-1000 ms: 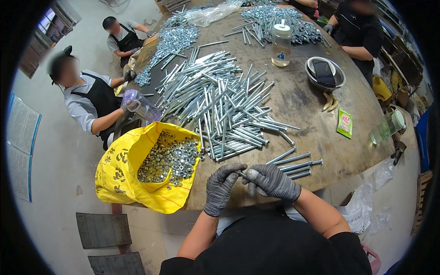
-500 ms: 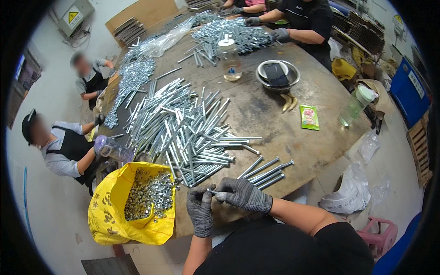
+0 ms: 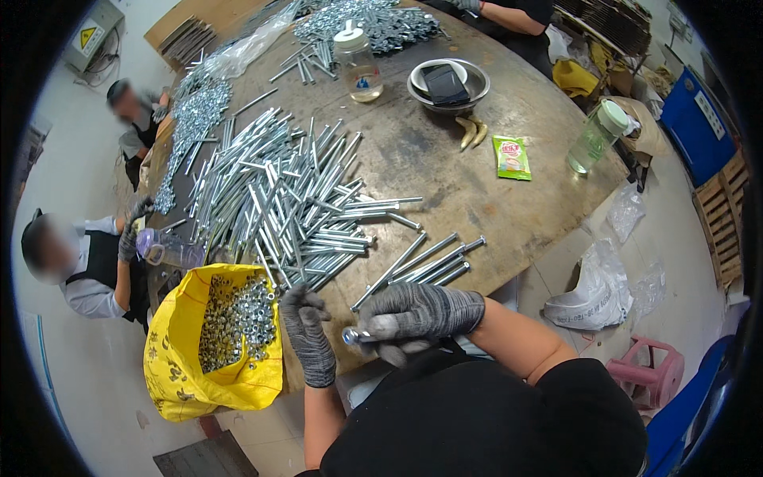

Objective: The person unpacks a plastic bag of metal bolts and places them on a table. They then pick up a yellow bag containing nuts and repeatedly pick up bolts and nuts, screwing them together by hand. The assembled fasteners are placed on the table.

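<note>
My right hand (image 3: 421, 312), in a grey knit glove, is closed around a bolt. The bolt's round silver end (image 3: 350, 336) sticks out past the thumb, toward my left hand; the glove hides most of the rest. My left hand (image 3: 310, 338), also gloved, is empty as far as I can see, its fingers loosely bent and apart. It is between the bolt and a yellow sack (image 3: 213, 389) full of small nuts (image 3: 238, 322). Several long bolts (image 3: 433, 261) lie side by side just beyond my right hand. A large heap of long bolts (image 3: 278, 191) spreads farther left.
On the table (image 3: 509, 230) are a snack packet (image 3: 511, 157), bananas (image 3: 470, 133), a metal bowl (image 3: 477, 87) with a phone (image 3: 445, 84), and two bottles (image 3: 358, 67) (image 3: 598, 137). Co-workers (image 3: 87, 266) sit along the left side. A pink stool (image 3: 648, 372) stands at the right.
My left hand has come away from the bolt, toward the sack. My right hand has turned, bringing the bolt's end into view. The whole view has shifted, and a co-worker at left has raised their hands.
</note>
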A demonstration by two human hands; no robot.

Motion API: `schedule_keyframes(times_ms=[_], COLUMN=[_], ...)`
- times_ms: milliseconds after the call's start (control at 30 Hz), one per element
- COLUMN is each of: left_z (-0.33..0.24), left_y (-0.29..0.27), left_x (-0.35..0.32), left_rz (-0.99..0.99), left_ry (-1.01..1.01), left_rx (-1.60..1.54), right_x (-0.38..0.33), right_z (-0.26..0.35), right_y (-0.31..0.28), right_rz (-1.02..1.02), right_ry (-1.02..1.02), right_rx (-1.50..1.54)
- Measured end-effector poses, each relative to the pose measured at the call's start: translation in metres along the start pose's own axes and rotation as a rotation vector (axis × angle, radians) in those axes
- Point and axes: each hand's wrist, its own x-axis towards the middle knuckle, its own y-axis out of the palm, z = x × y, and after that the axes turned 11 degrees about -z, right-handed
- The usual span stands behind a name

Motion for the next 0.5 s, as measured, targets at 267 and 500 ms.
schedule_keyframes(times_ms=[267, 500], left_z=[-0.024, 0.015], left_y=[0.009, -0.037], left_x=[-0.021, -0.006], left_rz=[0.254, -0.017], left_ry=[0.556, 0.355], left_rx=[0.598, 0.806], right_x=[0.037, 0.055], right_z=[-0.044, -0.065], right_y=[-0.032, -0.041], right_rz=[-0.189, -0.465], right_ry=[-0.239, -0.475], right_rx=[-0.695, -1.588])
